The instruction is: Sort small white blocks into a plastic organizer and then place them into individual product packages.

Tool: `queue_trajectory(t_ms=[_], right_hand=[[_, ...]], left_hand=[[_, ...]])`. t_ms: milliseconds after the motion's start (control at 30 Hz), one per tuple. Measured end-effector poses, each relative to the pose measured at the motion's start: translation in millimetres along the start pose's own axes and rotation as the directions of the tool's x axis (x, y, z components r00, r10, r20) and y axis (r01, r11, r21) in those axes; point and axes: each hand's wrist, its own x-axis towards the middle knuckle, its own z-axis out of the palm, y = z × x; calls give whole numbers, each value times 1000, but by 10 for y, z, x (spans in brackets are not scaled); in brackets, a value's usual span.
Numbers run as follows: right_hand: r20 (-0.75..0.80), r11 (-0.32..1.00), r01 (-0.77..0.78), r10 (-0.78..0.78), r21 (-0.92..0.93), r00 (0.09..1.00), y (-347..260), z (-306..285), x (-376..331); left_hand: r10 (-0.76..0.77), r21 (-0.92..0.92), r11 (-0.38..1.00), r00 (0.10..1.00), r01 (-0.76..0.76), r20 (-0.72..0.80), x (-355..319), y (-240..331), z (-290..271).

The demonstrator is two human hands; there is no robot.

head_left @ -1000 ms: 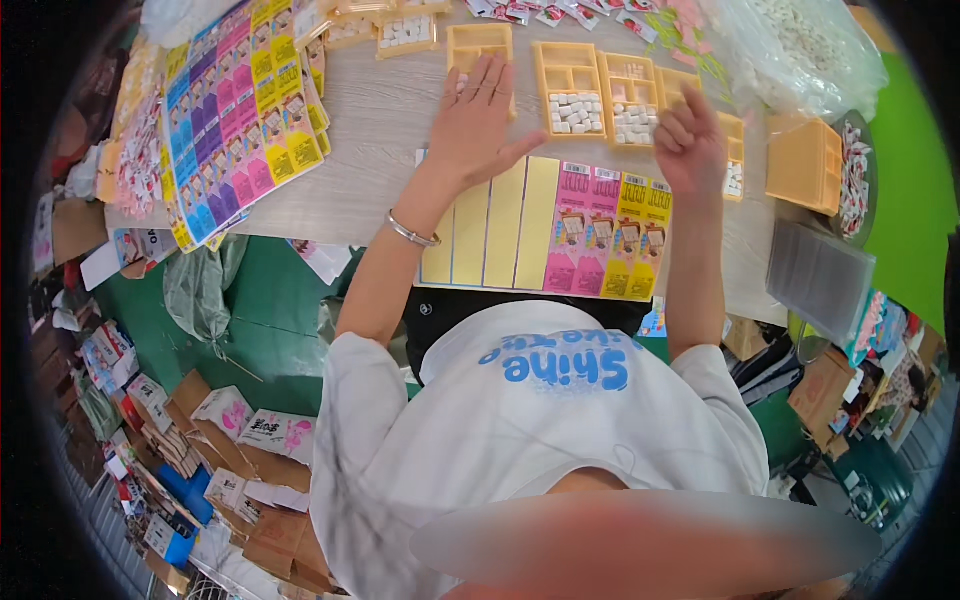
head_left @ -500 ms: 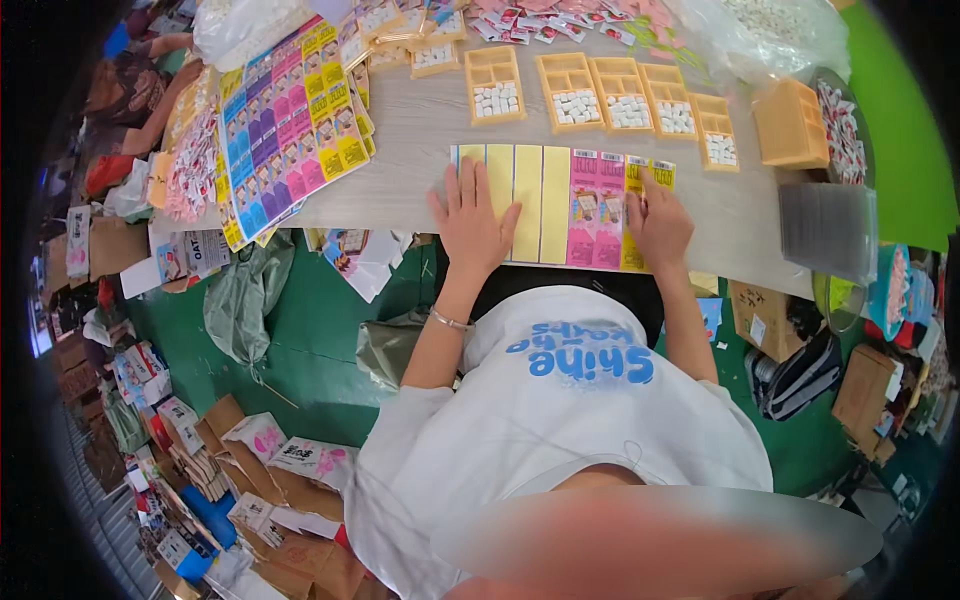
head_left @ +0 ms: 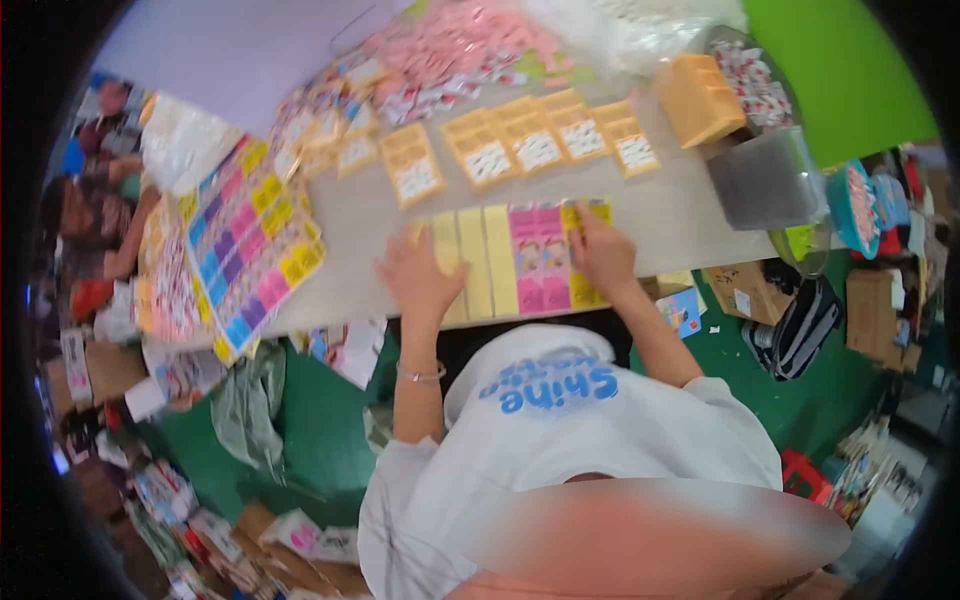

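A flat row of long card strips, yellow at the left and pink in the middle with yellow again at the right (head_left: 520, 258), lies on the pale worktop (head_left: 370, 225) at its near edge. The left hand (head_left: 418, 275) rests palm down on the row's left yellow strips, its grip spread apart and flat, clamped on nothing. The right hand (head_left: 600, 255) sits on the right end of the row, fingers bent over the last yellow strip; whether that grip pinches the strip or only presses it cannot be told. A thin bangle (head_left: 420, 375) circles the left wrist.

Just beyond both hands a line of small orange cards with white middles (head_left: 530, 150) runs across the worktop. Left of the left hand a large sheet of purple, pink, yellow and blue squares (head_left: 250, 255) hangs over the worktop's edge. Beyond the right hand and to its right stands an orange stack of cards (head_left: 697, 97), with a grey translucent box (head_left: 765, 180) nearer. Far beyond the hands lies a heap of pink packets (head_left: 450, 50). To the right of the right hand, below the worktop, a black bag (head_left: 800, 330) rests on the green floor (head_left: 310, 420).
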Motion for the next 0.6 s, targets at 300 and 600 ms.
queue_trajectory(t_ms=[300, 600], right_hand=[[-330, 902, 172, -35, 397, 943, 363, -722, 2074], [-604, 997, 55, -80, -59, 793, 662, -412, 4015]], left_hand=[[44, -92, 994, 982, -62, -184, 1295, 36, 292], [267, -5, 963, 955, -270, -126, 1232, 101, 234]])
